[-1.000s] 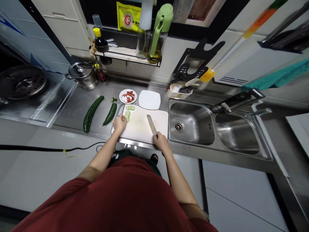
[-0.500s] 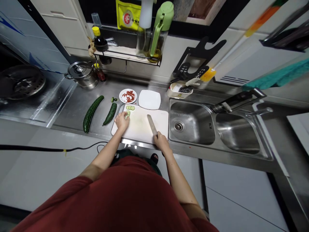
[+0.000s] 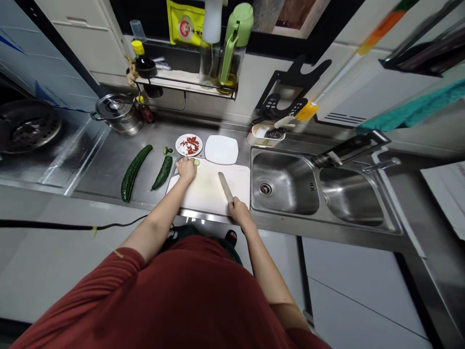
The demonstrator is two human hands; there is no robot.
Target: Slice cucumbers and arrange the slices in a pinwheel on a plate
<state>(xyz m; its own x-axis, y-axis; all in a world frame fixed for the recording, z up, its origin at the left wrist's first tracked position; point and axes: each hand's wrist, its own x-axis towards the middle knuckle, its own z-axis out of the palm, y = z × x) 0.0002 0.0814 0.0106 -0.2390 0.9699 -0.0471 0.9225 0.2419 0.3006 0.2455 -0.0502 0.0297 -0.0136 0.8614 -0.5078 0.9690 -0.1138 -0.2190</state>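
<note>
Right hand (image 3: 239, 211) grips the knife (image 3: 225, 187) by its handle, blade apart from the left hand (image 3: 186, 169) — presumably for safety — which partly hides cucumber slices (image 3: 196, 163) at the cutting board's (image 3: 209, 186) far-left corner, cannot tell if gripping; shorter cucumber (image 3: 162, 173) within reach.

On the surface (image 3: 105, 160), the cutting board (image 3: 207, 189) lies left of the sink (image 3: 283, 186) (a double one) and right of two cucumbers (image 3: 162, 172). Behind the board sit two plates (image 3: 221, 150), the left one holding chopped pieces (image 3: 191, 145); the pot (image 3: 119, 115) stands farther back, left.
</note>
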